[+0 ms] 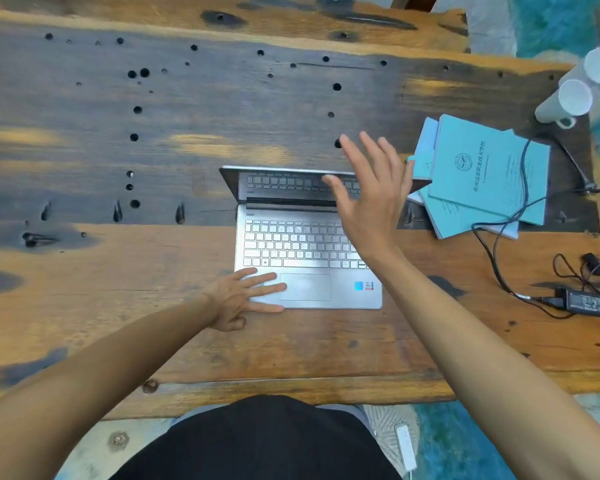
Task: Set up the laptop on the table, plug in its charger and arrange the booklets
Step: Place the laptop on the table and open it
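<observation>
A silver laptop [302, 251] stands open on the wooden table [118, 278], its screen reflecting the keyboard. My left hand [246, 296] lies flat with straight fingers on the palm rest, beside the trackpad. My right hand [371, 192] is spread wide, fingers straight, at the screen's upper right edge with the thumb against the lid. Several light-blue booklets [482, 178] lie in a loose overlapping pile to the right of the laptop. The black charger brick [584, 301] sits near the table's right edge, and its cable [520, 209] loops across the booklets.
Two white cups [568, 98] lie at the table's far right corner. A white power strip [406, 448] rests on the floor below the table's front edge. The tabletop is dotted with dark holes.
</observation>
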Tool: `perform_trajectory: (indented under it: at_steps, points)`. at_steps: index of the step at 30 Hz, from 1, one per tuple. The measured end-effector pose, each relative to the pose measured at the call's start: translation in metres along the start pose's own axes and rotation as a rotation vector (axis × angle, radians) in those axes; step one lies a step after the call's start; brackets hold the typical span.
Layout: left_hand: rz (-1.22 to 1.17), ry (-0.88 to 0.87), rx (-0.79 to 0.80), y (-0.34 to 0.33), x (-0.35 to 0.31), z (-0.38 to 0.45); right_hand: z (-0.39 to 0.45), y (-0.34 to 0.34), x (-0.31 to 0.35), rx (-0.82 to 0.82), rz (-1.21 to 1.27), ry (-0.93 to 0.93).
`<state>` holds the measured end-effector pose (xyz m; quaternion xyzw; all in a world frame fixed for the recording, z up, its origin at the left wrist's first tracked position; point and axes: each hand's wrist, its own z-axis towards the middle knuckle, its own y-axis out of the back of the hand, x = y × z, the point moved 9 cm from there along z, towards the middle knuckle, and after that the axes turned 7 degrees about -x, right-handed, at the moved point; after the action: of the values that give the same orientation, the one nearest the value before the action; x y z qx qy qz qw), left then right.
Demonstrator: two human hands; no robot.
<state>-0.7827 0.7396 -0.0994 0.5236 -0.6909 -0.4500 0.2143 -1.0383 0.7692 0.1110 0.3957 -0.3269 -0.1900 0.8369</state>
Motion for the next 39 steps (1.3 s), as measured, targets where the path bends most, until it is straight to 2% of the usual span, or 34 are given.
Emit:
perform_trajectory:
  at_steps: [5, 13, 30, 36, 39]
  points:
    - [-0.067, 0.063, -0.073, -0.008, 0.007, 0.002, 0.020, -0.041, -0.006, 0.015, -0.131, 0.018]
    - [-0.159, 0.062, -0.147, -0.017, 0.005, 0.003, 0.048, -0.085, -0.020, 0.026, -0.238, 0.037]
    - [-0.149, 0.085, -0.187, -0.023, 0.005, 0.006, 0.056, -0.094, -0.023, 0.032, -0.241, 0.027]
    - [-0.195, 0.194, -0.167, -0.014, 0.002, 0.001, 0.051, -0.084, -0.022, 0.145, -0.152, 0.036]
    - [-0.237, 0.347, -0.233, 0.007, 0.006, -0.009, 0.047, -0.066, -0.022, 0.194, -0.058, 0.070]
